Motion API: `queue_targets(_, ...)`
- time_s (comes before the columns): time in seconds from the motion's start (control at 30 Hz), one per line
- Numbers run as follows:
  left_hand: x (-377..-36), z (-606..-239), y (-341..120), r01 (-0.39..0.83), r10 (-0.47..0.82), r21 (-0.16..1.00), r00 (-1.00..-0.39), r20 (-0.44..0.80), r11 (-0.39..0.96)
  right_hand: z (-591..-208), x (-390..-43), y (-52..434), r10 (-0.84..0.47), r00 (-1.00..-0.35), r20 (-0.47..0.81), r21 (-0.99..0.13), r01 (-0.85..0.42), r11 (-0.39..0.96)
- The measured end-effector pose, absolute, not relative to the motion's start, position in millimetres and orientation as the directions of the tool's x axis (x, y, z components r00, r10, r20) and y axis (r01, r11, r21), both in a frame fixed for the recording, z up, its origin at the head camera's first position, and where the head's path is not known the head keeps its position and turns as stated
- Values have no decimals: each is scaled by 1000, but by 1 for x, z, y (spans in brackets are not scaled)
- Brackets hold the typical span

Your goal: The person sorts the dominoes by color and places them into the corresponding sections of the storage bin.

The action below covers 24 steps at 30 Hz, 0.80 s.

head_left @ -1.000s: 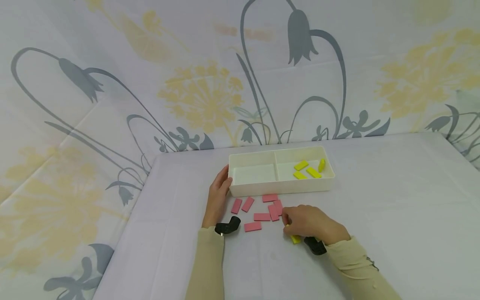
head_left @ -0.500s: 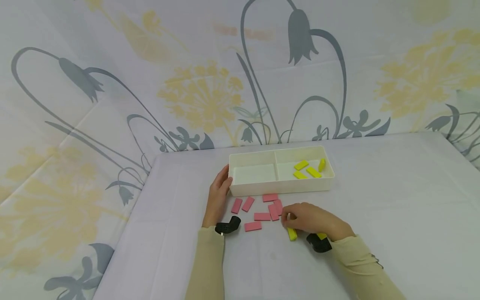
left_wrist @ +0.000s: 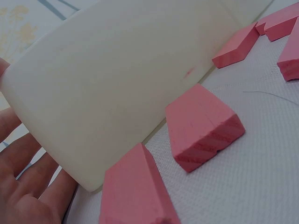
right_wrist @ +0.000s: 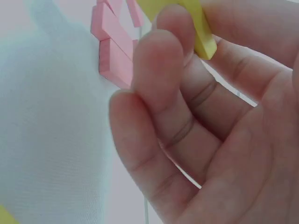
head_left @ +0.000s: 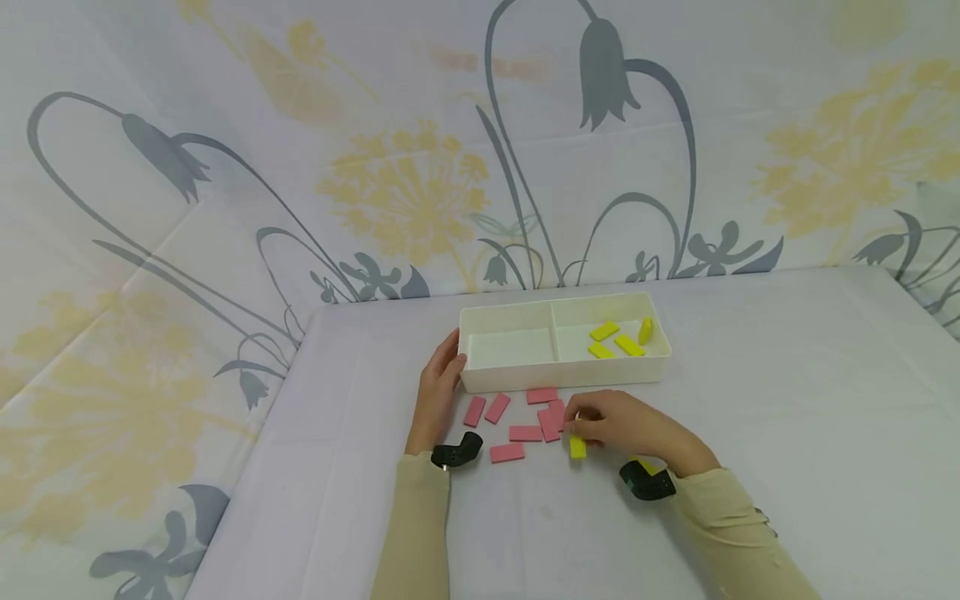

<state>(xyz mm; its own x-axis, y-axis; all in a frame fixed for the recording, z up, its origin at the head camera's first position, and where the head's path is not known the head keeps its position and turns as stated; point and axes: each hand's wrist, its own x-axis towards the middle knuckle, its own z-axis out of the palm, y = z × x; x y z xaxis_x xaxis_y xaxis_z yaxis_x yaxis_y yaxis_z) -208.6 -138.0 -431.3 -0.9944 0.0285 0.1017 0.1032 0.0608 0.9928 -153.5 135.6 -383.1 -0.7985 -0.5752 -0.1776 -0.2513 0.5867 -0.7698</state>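
My left hand [head_left: 437,392] rests against the left end of a white two-compartment box [head_left: 510,379]; its thumb touches the front left corner by the rim. In the left wrist view, the fingers [left_wrist: 28,161] lie along the box's end. My right hand [head_left: 630,427] pinches a small yellow block [head_left: 577,447] between thumb and fingertips, right of the pink blocks. The right wrist view shows this yellow block [right_wrist: 205,35] partly covered by fingers. Several yellow blocks [head_left: 628,345] sit in the box's right compartment; the left compartment holds nothing.
Several pink blocks [head_left: 525,433] lie scattered in front of the box, some touching. Another yellow block [head_left: 647,465] is partly hidden by the right wrist's black camera [head_left: 647,482]. A white cloth [head_left: 795,400] covers the table, with a flowered cloth [head_left: 420,192] behind.
My right hand has moved slightly away from me, toward the box, bringing the pinched yellow block along. The yellow block under the right wrist has come into sight. The left hand stays put.
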Motion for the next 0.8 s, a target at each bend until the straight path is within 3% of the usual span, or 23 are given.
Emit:
queue_targets(0.47, -207, -432, -138, 115, 17, 990, -993, 114, 87, -381, -156, 139, -500, -857, -127, -866, -149, 477)
queue_targets(0.8, -206, -430, -137, 117, 16, 990, -993, 116, 81, -379, -160, 144, -330, -944, -14, -903, -130, 410)
